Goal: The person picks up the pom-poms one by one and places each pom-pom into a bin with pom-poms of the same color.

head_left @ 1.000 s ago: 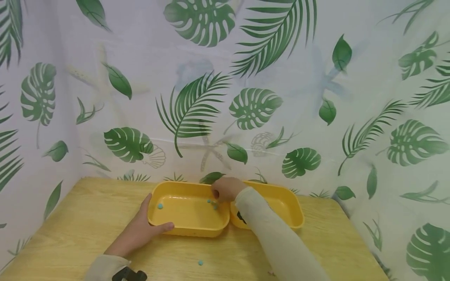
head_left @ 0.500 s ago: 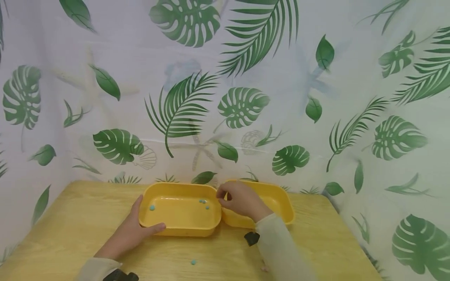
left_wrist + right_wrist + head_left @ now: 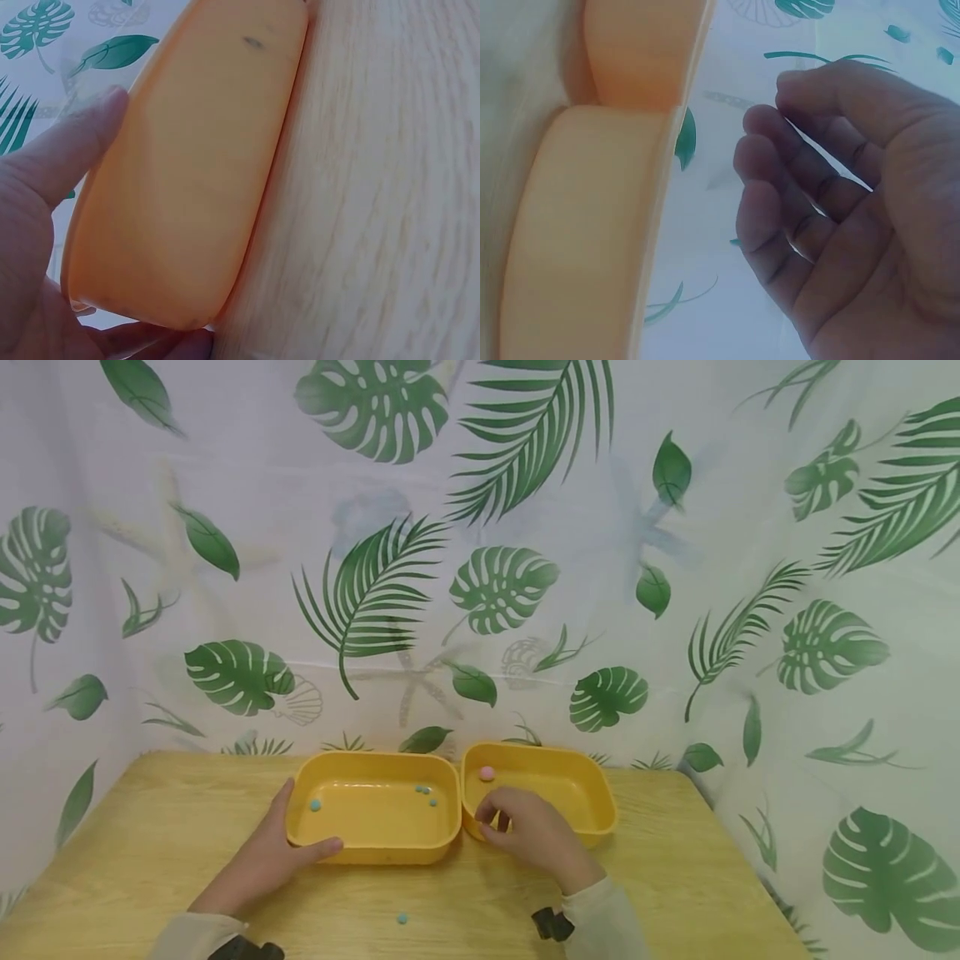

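My left hand (image 3: 266,843) holds the left end of a yellow plastic tray (image 3: 375,855), its thumb (image 3: 94,131) against the rim in the left wrist view. Inside that tray lie a blue-green bead (image 3: 316,806) at the left and several smaller ones (image 3: 432,802) near the right end. My right hand (image 3: 532,831) hovers over the front edge of a second yellow tray (image 3: 611,814). Its fingers (image 3: 759,217) are loosely bent and hold nothing in the right wrist view. A pink ball (image 3: 487,773) sits in the second tray's back left corner.
Both trays stand side by side near the back of a wood-grain table (image 3: 187,810). One blue-green bead (image 3: 402,918) lies on the tabletop in front of the left tray. A leaf-print cloth (image 3: 510,693) hangs directly behind the table.
My right hand has moved from inside the left tray to the right and nearer, over the second tray's front. The pink ball has come into sight there. The left hand keeps its hold.
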`<state>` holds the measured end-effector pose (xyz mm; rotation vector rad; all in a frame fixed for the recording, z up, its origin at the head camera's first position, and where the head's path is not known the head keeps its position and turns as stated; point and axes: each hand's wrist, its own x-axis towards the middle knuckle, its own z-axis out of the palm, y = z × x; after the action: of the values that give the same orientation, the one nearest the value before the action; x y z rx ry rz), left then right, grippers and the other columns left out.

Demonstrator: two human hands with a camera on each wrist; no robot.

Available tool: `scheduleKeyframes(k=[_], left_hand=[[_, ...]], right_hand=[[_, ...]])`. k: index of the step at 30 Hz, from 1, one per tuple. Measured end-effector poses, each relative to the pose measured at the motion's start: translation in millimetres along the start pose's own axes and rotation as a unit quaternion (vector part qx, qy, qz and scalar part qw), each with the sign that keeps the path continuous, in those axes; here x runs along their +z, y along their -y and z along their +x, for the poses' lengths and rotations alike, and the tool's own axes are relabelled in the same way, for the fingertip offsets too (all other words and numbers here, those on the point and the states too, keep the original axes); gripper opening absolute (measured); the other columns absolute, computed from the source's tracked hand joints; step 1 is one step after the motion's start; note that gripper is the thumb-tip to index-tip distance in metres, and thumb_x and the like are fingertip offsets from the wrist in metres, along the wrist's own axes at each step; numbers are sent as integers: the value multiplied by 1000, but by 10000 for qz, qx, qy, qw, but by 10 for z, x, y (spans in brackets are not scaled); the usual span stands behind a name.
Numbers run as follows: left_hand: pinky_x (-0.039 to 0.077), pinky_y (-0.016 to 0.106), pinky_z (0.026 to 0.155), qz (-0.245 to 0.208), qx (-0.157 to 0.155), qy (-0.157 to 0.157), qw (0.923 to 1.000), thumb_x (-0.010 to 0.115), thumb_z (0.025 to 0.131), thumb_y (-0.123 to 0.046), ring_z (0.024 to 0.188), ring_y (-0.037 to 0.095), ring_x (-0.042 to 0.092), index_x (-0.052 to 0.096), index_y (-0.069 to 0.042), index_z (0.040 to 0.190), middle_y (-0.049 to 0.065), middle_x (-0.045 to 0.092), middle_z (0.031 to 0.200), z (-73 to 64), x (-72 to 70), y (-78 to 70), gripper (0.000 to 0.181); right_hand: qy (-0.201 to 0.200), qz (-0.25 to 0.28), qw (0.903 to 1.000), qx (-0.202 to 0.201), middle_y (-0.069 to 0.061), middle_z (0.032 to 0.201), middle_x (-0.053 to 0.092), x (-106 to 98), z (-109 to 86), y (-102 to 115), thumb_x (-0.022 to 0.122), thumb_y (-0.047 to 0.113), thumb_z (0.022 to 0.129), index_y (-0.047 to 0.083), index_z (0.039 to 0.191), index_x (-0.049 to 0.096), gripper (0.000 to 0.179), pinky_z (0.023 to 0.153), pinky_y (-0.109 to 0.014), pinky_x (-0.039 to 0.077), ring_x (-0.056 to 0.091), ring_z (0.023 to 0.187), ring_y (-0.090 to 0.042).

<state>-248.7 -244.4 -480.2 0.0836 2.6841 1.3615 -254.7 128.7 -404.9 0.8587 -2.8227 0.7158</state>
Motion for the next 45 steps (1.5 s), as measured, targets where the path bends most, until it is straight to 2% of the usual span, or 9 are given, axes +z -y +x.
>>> scheduleKeyframes(k=[5, 14, 25, 40, 45], left_hand=[[17, 70, 119, 20, 32, 57, 10000, 78, 86, -59, 151, 58, 10, -19, -3, 162, 36, -1, 167, -2, 12, 18, 135], [17, 70, 119, 64, -98, 112, 9999, 79, 85, -60, 151, 58, 10, -21, -4, 161, 36, -2, 167, -6, 32, 2, 138], [17, 71, 119, 91, -169, 89, 9998, 78, 84, -64, 151, 58, 11, -21, -5, 161, 36, 0, 167, -14, 22, -9, 139], [17, 70, 119, 98, -150, 80, 9998, 78, 85, -62, 151, 58, 12, -21, -4, 161, 37, 0, 166, -6, 16, -18, 138], [17, 70, 119, 49, -188, 101, 9998, 78, 84, -63, 151, 58, 11, -21, -5, 161, 36, 0, 167, -16, 13, -34, 138]], right_hand=[[-104, 22, 9999, -12, 9, 93, 69, 23, -58, -18, 76, 11, 93, 18, 93, 71, 8, 71, -26, 53, 64, 78, -15], [-189, 62, 9995, -240, 9, 90, 68, 24, -103, 25, 77, 9, 93, 16, 92, 73, 8, 70, -25, 54, 62, 77, -12], [-72, -85, 9994, -327, 9, 89, 67, 71, -95, 69, 77, 11, 92, 14, 93, 72, 6, 68, -23, 53, 65, 77, -18], [11, -249, 9990, -363, 9, 88, 68, 112, -87, 18, 78, 13, 91, 12, 94, 73, 5, 66, -21, 51, 65, 75, -17], [56, -247, 9990, -373, 9, 88, 68, 103, -83, 29, 78, 13, 91, 14, 94, 74, 5, 67, -21, 52, 63, 75, -12]])
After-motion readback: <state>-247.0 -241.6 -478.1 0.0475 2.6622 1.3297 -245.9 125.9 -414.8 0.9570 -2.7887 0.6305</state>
